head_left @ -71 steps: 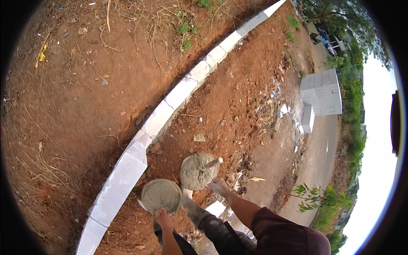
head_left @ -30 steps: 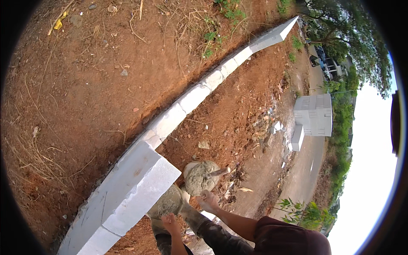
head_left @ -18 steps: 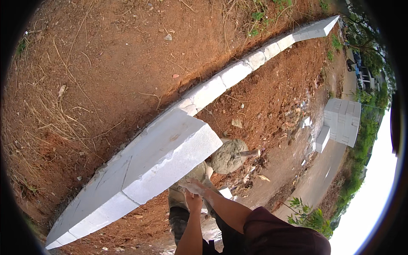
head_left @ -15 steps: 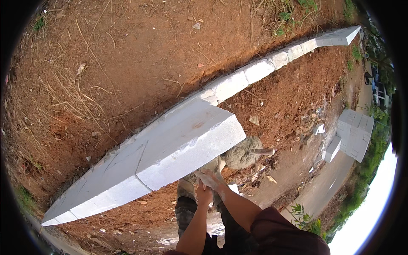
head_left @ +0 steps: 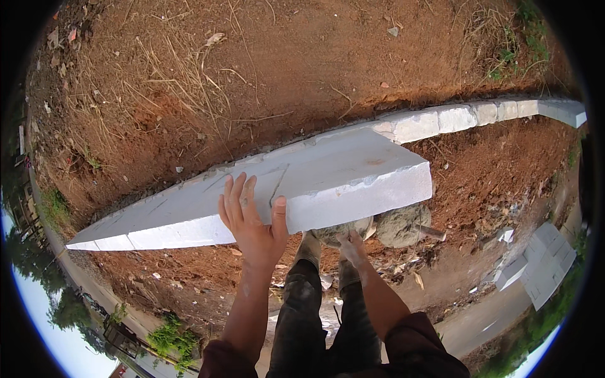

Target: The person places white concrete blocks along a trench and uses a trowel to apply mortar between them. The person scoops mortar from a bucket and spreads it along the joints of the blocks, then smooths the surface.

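Observation:
A low wall of pale grey-white blocks (head_left: pixel 372 195) runs from lower left to upper right, with its taller section in front of me. My left hand (head_left: pixel 255 217) is open, fingers spread, over the wall's near upper edge beside a vertical joint. Below the wall's near face, my right hand (head_left: pixel 354 247) is dusty with grey, its fingers drawn together. What it holds, if anything, cannot be made out. Just beyond it lies wet grey mortar (head_left: pixel 337 234). To its right is a mortar heap (head_left: pixel 400 227) with a short wooden handle (head_left: pixel 432 234) sticking out.
My boots (head_left: pixel 309 249) stand close to the wall on reddish soil. A lower course of blocks (head_left: pixel 457 120) continues right. Stacked blocks (head_left: pixel 545 264) stand beside a paved path at far right. Dry grass (head_left: pixel 189 72) and bare earth lie beyond the wall.
My hands were together low by my boots; now they are apart. The left has risen to the wall's edge, the right has shifted right. My view has turned, levelling the wall.

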Action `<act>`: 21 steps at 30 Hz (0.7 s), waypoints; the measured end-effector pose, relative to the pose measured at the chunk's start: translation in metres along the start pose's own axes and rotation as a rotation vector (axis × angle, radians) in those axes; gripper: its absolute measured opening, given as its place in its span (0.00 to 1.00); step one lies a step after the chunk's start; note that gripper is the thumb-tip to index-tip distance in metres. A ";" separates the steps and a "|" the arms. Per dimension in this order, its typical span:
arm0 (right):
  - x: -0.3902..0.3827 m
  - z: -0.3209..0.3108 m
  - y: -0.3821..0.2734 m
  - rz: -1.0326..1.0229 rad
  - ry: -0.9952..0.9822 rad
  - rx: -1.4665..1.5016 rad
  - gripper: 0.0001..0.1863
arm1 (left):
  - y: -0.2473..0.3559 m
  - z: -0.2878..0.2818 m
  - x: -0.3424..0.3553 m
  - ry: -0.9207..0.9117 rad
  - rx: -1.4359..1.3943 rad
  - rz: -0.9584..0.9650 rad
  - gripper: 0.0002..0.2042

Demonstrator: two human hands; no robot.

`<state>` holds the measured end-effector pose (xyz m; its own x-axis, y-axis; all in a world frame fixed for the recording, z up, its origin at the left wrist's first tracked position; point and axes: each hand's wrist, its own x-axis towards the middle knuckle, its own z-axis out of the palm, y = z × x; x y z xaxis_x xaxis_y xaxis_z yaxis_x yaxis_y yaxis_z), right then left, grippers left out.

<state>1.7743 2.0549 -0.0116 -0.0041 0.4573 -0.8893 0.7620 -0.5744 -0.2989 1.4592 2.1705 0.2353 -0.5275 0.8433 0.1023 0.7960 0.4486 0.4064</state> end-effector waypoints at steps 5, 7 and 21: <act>0.003 0.005 -0.006 0.022 -0.055 0.116 0.22 | -0.025 0.016 -0.008 -0.146 0.074 -0.034 0.19; 0.004 0.003 -0.003 0.015 -0.077 0.263 0.18 | -0.026 0.017 -0.004 -0.077 0.037 -0.019 0.17; 0.010 0.015 0.007 -0.085 -0.008 0.039 0.15 | -0.029 0.015 -0.001 -0.098 0.006 -0.015 0.12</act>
<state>1.7696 2.0454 -0.0278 -0.0735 0.5001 -0.8629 0.7325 -0.5600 -0.3870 1.4409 2.1614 0.2100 -0.5082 0.8612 0.0064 0.7901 0.4633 0.4013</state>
